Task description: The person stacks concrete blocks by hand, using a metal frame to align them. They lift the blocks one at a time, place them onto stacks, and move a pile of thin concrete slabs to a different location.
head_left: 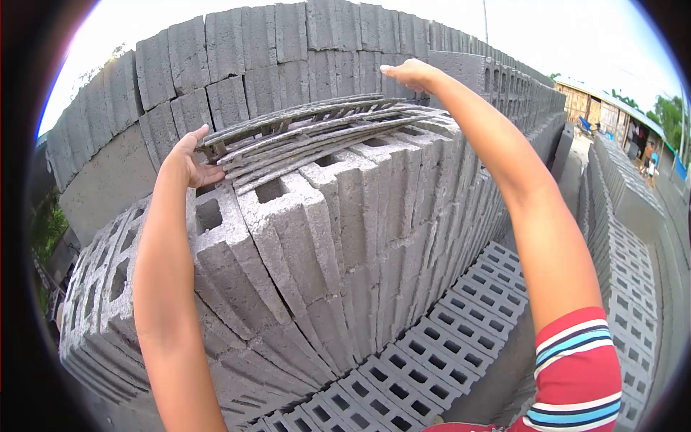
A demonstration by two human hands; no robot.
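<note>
- Left hand (188, 160) is spread at the near end of the slats (309, 135), thumb apart from fingers; how firmly it presses I cannot tell.
- Right hand (414, 74) is over the far end of the block stack (353, 216); its grip is hidden.
- Slats lie layered atop the block stack: thin, long, rough, grey. They look stiff and gritty, probably weighty together; both ends seem the best hold.
- Behind the block stack, a block wall (260, 90) shows coarse, ribbed concrete.
</note>
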